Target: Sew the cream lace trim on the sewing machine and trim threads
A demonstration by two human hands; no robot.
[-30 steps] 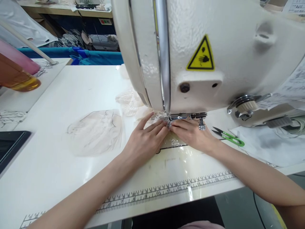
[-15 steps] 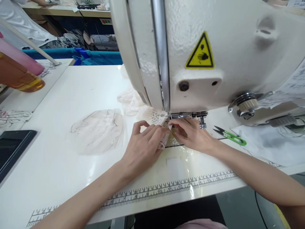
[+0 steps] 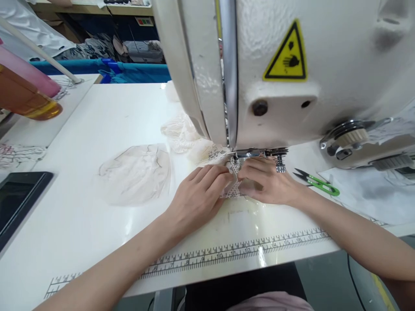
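Pale lace fabric [image 3: 234,190] lies under the needle area of the white sewing machine [image 3: 279,108], partly covered by my fingers. From the left, my left hand [image 3: 199,194] grips the lace, its fingers bent and close together. My right hand [image 3: 270,181] pinches the lace's right side, just below the metal presser-foot parts [image 3: 253,153]; some of its fingertips are hidden. More of the cream lace [image 3: 181,131] bunches up behind, left of the machine head. A sheer pale fabric piece [image 3: 136,175] with dark thread along its edge rests flat to the left.
Green thread snips [image 3: 319,183] lie right of my right hand, beside white cloth [image 3: 372,194]. A printed ruler [image 3: 227,255] runs along the front edge. At left are a dark phone [image 3: 19,198] and an amber bottle [image 3: 29,97]. A person's white clothing [image 3: 35,30] shows behind.
The lace now lies flatter between my hands, with a patterned strip showing. My left hand's raised fingers have come down onto it. The view has shifted slightly.
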